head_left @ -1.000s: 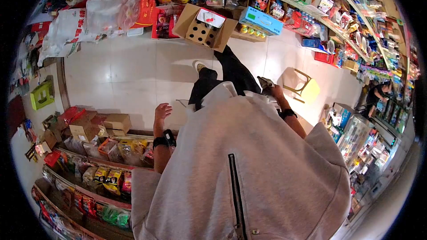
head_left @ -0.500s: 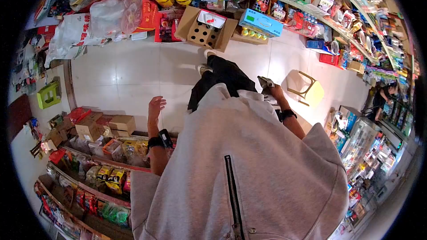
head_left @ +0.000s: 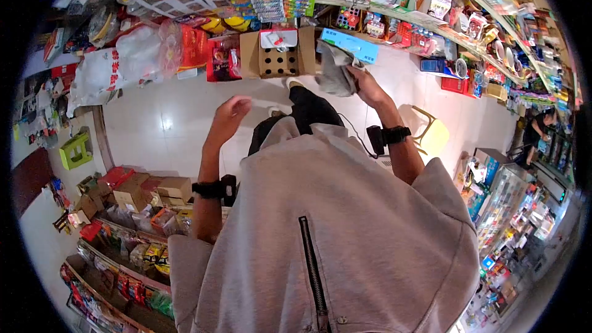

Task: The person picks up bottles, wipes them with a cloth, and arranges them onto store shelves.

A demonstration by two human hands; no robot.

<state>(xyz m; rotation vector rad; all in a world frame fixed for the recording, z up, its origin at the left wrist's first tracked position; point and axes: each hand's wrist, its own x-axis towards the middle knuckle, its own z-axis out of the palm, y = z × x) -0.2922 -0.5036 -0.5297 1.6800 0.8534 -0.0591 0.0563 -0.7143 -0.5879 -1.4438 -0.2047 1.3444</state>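
Observation:
My right hand (head_left: pixel 368 88) is closed on a grey cloth (head_left: pixel 336 73), which hangs in loose folds to the left of the fingers. The cloth overlaps the near side of a blue box (head_left: pixel 350 45). My left hand (head_left: pixel 229 117) is held out over the floor with its fingers loosely bent and slightly blurred; nothing shows in it. Beyond both hands an open cardboard box (head_left: pixel 306 49) stands against the shelf, with a panel of dark round holes inside. A red package (head_left: pixel 224 58) stands just left of that box.
A yellow stool (head_left: pixel 433 137) stands on the tiled floor (head_left: pixel 166 108) at right. Shelves of snack bags (head_left: pixel 123 253) lie at lower left, with cardboard boxes (head_left: pixel 132 194) above them. A green stool (head_left: pixel 75 151) is at far left. Another person (head_left: pixel 535 135) is at far right.
Both my hands have moved forward toward the shelf. The cloth in my right hand has swung up and spread out near the blue box. My body is closer to the open box.

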